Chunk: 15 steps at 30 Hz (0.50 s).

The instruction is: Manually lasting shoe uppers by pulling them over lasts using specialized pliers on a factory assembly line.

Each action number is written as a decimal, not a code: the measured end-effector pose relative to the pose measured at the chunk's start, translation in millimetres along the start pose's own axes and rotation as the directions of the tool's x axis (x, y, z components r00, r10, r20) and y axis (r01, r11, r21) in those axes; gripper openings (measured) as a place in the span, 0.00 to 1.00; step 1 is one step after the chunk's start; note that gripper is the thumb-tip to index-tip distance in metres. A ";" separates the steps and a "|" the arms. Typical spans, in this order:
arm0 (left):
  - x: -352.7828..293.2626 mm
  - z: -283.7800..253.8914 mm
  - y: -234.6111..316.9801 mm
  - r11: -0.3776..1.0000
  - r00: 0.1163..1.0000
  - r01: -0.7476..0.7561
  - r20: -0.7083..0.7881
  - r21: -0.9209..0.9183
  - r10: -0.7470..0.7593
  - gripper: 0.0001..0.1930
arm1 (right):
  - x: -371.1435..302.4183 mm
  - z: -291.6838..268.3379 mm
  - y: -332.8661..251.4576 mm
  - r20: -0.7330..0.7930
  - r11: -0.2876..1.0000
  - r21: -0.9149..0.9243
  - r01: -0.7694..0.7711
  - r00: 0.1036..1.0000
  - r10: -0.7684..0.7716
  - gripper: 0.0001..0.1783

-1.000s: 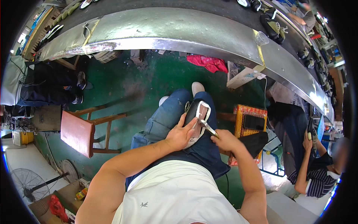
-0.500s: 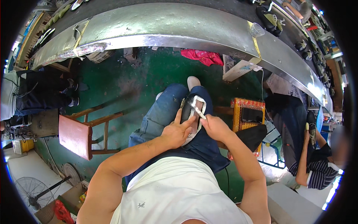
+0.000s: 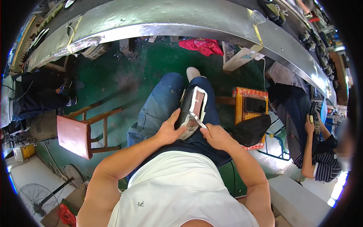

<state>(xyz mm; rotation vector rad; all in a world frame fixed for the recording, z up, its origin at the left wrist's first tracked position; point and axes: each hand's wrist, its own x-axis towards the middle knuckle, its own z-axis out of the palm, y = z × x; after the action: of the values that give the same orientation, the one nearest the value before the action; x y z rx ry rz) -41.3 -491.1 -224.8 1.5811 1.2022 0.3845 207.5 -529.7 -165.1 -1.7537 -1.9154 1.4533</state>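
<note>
Sole side up, a black shoe (image 3: 185,101) with a white edge round its brown underside lies across my lap. My left hand (image 3: 169,129) grips its near left side, thumb and fingers wrapped about it. In my right hand (image 3: 217,136) is a silver pincer-like metal tool (image 3: 197,120), held closed in the fingers. The tool's head touches or sits just over the near half of the underside; which of the two I cannot tell. My blue trousers (image 3: 159,99) support the shoe.
A long metal bench (image 3: 143,24) runs across the front, with shoes at its right. A wooden stool (image 3: 73,136) stands left. On my right are an orange stand (image 3: 241,104) with a phone (image 3: 255,105) and a black cloth (image 3: 251,130). Another person (image 3: 323,162) sits far right.
My right hand and the tool have come nearer, from the far part of the underside to the near half. The left hand has shifted left along the shoe's side, uncovering more of the underside.
</note>
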 end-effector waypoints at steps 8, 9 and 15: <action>3.8 -49.9 59.0 0.954 0.991 -0.123 0.078 0.273 0.105 0.45 | -25.5 24.6 53.3 -0.160 0.843 0.530 -0.087 0.966 0.201 0.23; 4.5 -62.4 72.1 0.946 0.989 -0.148 0.036 0.287 0.144 0.44 | -28.4 26.7 59.9 -0.173 0.786 0.613 -0.077 0.958 0.229 0.23; 30.2 -106.2 130.6 0.959 0.964 -0.260 -0.093 -0.112 0.251 0.42 | -34.9 14.9 57.0 -0.184 0.717 0.694 -0.068 0.946 0.268 0.17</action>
<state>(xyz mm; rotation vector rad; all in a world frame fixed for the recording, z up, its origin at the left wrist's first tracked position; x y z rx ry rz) -42.5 -399.2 -80.6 1.6296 1.0127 0.6811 246.1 -576.0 -197.6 -1.6539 -0.9013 1.5857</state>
